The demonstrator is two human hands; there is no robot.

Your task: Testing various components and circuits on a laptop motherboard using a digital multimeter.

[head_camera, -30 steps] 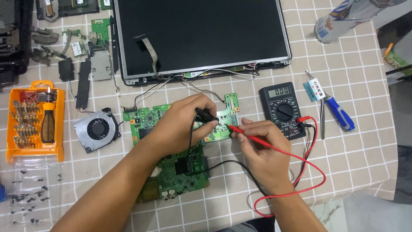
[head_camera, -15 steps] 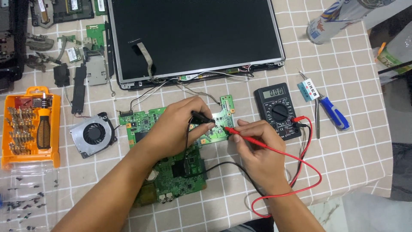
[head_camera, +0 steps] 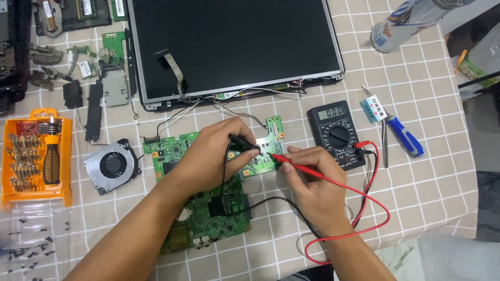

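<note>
A green laptop motherboard (head_camera: pixel 208 213) lies flat in the middle of the checked tablecloth. My left hand (head_camera: pixel 211 158) rests on it and pinches a black test probe (head_camera: pixel 244 142) with its tip on the board's upper right part. My right hand (head_camera: pixel 307 182) holds a red test probe (head_camera: pixel 291 161), its tip touching the board close to the black one. Red and black leads (head_camera: pixel 372 208) run to a black multimeter (head_camera: pixel 336 133) just right of the board.
A detached laptop screen panel (head_camera: pixel 234 47) lies behind the board. At the left stand an orange screwdriver bit set (head_camera: pixel 34 156), a cooling fan (head_camera: pixel 112 165), loose screws (head_camera: pixel 31 244) and small parts. A blue-handled screwdriver (head_camera: pixel 403 136) and a can (head_camera: pixel 403 21) lie at the right.
Both hands keep the probes on the board's upper right part. The view has shifted slightly; nothing else has visibly moved.
</note>
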